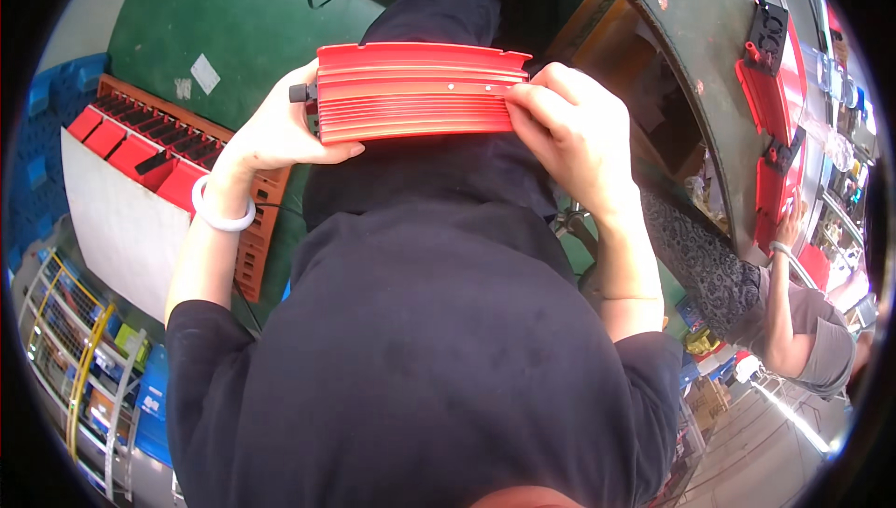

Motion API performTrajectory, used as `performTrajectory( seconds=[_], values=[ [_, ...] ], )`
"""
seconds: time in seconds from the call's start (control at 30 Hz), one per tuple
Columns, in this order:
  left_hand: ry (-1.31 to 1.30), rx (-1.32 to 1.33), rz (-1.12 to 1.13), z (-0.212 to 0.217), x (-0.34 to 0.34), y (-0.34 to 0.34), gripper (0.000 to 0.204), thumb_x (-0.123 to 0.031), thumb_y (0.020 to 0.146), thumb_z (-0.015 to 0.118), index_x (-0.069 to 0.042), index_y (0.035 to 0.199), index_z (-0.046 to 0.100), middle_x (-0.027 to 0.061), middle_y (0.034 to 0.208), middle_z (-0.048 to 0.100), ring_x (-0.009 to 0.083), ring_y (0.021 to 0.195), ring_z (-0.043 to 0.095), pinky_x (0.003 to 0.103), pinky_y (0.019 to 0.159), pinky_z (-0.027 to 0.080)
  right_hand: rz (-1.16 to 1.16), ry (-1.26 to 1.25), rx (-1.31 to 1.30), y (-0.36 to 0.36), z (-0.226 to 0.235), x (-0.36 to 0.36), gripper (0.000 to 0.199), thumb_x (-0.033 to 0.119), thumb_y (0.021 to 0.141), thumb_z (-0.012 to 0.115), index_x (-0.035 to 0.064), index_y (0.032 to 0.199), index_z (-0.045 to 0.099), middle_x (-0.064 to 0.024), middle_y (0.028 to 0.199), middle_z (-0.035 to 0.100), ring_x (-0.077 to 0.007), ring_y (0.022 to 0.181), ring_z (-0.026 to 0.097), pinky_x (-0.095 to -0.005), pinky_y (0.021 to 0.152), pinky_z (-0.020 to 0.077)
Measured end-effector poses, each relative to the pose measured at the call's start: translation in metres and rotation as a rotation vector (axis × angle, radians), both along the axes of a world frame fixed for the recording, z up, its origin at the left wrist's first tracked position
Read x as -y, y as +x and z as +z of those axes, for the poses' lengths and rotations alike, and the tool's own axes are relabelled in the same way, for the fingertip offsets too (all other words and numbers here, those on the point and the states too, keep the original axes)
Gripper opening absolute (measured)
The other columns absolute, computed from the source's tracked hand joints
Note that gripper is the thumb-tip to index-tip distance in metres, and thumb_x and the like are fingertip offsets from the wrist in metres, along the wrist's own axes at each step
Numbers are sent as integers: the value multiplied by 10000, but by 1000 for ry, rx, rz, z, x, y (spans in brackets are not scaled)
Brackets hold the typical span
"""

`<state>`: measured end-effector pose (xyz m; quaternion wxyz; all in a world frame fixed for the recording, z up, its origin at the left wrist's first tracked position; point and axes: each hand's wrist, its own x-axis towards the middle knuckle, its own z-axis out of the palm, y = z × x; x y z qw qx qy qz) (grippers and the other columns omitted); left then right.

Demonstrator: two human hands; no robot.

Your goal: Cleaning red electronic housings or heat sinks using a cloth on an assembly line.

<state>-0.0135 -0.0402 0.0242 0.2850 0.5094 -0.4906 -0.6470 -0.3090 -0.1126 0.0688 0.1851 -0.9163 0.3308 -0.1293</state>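
A red ribbed metal housing lies level across my lap, its grooved side up. My left hand is closed round its left end, thumb along the near edge. A black knob sticks out of that end beside my fingers. At the right end my right hand is closed in a pinch, its fingertips against the grooved side. Whatever lies between them is hidden. A few small silver spots that look like screw heads sit in a row just left of those fingertips.
To the left, an orange crate holds several red housings, with a white sheet against it. On the right, red housings with black end parts lie on a workbench. A co-worker's arm reaches onto it.
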Motion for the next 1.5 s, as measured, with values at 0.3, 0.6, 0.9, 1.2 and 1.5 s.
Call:
performTrajectory(
  seconds=[0.3,0.6,0.9,1.2,1.5],
  values=[
    [-62,28,-10,0,4,-5,795,-59,597,809,-42,1307,450,53,1139,601,125,1059,544,313,941,447,-98,78,49,17,4,0,98,56,693,698,66,767,635,-45,676,557,-196,598,582,-289,556,468],
    [-13,14,-3,2,4,-8,791,-58,600,803,-34,1307,450,51,1135,600,124,1063,541,311,931,450,-167,115,45,15,5,1,87,59,693,695,59,726,614,-46,668,563,-178,580,586,-269,540,468],
    [-7,4,0,4,6,-7,741,-76,599,803,-28,1262,476,62,1116,606,130,1044,547,315,939,440,-222,140,-51,7,7,4,82,60,695,683,59,707,602,-52,664,559,-200,587,588,-288,550,470],
    [-10,30,-55,0,0,-2,782,-171,555,825,-3,1237,482,105,1177,569,204,1110,541,346,971,416,-470,131,593,-5,20,17,38,-41,823,642,-9,841,632,-35,836,623,-89,739,560,-213,686,452],
    [-134,25,-55,-7,1,2,758,-111,554,835,-12,1222,491,81,1147,588,164,1089,546,319,965,429,-563,476,501,-24,12,11,82,8,800,674,-7,873,640,-36,771,649,-93,732,603,-220,678,471]
  ],
)
